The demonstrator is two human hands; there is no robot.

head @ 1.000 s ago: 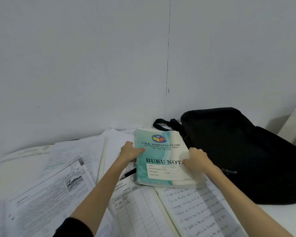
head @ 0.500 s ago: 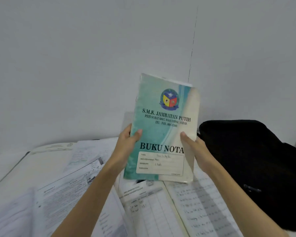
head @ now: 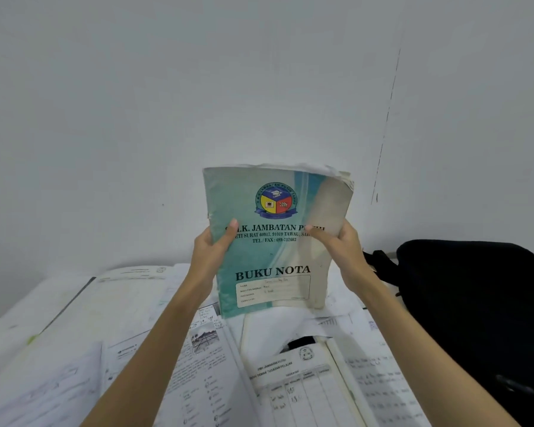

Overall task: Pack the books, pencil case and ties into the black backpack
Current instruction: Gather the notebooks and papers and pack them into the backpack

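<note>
A teal and white notebook (head: 275, 257) marked "BUKU NOTA" stands upright in the air in front of the wall. My left hand (head: 208, 252) grips its left edge with the thumb across the cover. Its right edge is gripped by my right hand (head: 341, 246), thumb on the front. The black backpack (head: 481, 303) lies on the table to the right, with its strap (head: 379, 266) just behind my right wrist. No pencil case or ties can be made out.
Open books and printed sheets (head: 198, 365) cover the white table (head: 28, 318) under my arms. A ruled open notebook (head: 383, 383) lies by the backpack. A small dark object (head: 302, 343) peeks from under the papers. The grey wall (head: 167, 103) stands close behind.
Both hands lifted the notebook off the pile of papers and raised it upright. Their grip slid from the lower edges up to the middle of the cover.
</note>
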